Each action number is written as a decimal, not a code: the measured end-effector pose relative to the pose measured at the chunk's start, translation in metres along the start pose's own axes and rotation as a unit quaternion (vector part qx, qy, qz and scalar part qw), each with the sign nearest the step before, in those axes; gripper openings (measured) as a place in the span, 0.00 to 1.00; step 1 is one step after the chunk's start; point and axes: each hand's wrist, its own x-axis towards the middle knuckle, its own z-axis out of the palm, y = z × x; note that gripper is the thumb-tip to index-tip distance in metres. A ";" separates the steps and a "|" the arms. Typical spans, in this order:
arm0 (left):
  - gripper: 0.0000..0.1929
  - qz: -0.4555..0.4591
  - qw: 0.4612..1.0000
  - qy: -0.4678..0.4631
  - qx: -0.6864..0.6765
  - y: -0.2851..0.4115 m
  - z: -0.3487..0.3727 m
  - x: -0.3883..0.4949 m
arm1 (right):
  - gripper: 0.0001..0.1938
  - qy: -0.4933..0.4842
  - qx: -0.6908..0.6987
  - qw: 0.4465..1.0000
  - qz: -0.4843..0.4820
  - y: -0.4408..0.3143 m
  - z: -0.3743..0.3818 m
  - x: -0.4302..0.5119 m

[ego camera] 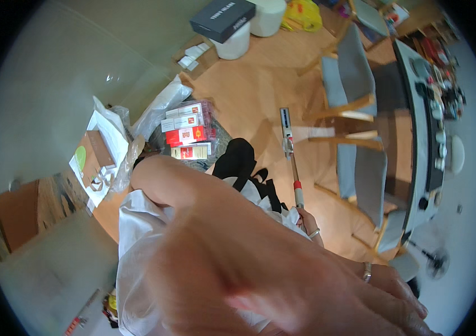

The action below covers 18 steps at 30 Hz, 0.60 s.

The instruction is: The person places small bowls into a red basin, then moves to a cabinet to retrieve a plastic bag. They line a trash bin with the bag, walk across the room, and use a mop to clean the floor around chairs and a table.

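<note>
Very close to the camera, my left hand [305,290] and forearm stretch across the lower half, blurred. Its elbow is bent at the left, by a loose white garment [137,235]. A ring [367,272] sits on one finger, and the fingertips reach the lower right; whether they hold anything is hidden. Beyond that arm, my right hand [308,220], with a bracelet [314,233] at the wrist, is closed around a long-handled tool [294,168]. The tool has a metal shaft, a red and white section and a narrow flat head pointing away from me.
Packaged boxes [185,128], clear plastic wrap [160,107] and an opened cardboard box [97,153] lie left of my feet. Grey-seated wooden chairs [349,80] line a laden table [416,122] at right. A dark box [223,19] tops a white stool [233,44]; a fan [437,262] stands lower right.
</note>
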 end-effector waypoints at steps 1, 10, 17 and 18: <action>0.50 0.011 1.000 0.002 0.016 0.008 -0.013 0.003 | 0.09 -0.042 0.067 0.997 0.021 -0.025 0.009 0.010; 0.52 0.090 0.994 -0.012 0.063 0.137 -0.176 0.010 | 0.07 -0.069 0.088 0.994 0.017 -0.215 0.125 0.084; 0.54 0.140 0.986 -0.052 0.073 0.236 -0.297 0.040 | 0.11 -0.211 0.248 0.944 0.046 -0.325 0.200 0.112; 0.55 0.152 0.984 -0.063 0.071 0.244 -0.315 0.044 | 0.11 -0.223 0.270 0.936 0.049 -0.337 0.205 0.119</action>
